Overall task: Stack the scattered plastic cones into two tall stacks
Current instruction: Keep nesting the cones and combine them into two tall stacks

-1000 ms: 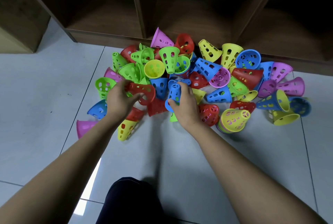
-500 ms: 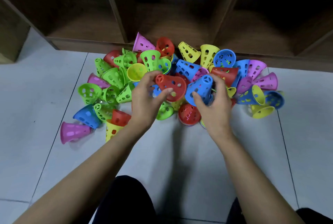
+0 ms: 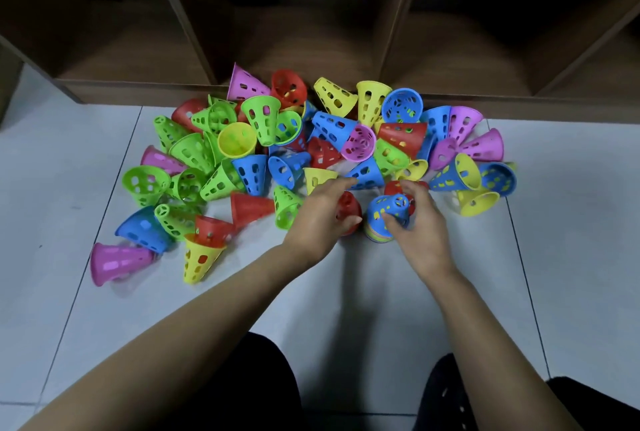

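Cones [image 3: 263, 125] of green, blue, red, yellow and pink plastic lie in a loose heap on the pale tiled floor [image 3: 346, 292], just in front of a low wooden shelf [image 3: 311, 32]. Most of them lie on their sides and point in every direction. One pink cone [image 3: 117, 262] lies apart at the left edge of the heap.

The person sits before the heap and works at its near edge, where both arms reach easily. The right hand [image 3: 420, 229] curls its fingers and thumb round a blue cone [image 3: 386, 210], narrow end up. This cone sits on top of a small stack [image 3: 375, 238] that stands on the floor; several coloured rims show under it. I think the hand holds it from the side so that the wide mouth can slide straight down over the others.

The left hand [image 3: 320, 222] is just beside it and grips a red cone [image 3: 349, 210] between thumb and fingers, while its forefinger stretches out toward the heap. The red cone also seems to stand narrow end up on the floor, touching or nearly touching the small stack. It may be the start of the second stack, but I cannot tell if another cone is under it.

The work looks to be at its beginning, because nearly all the cones are loose in the heap.
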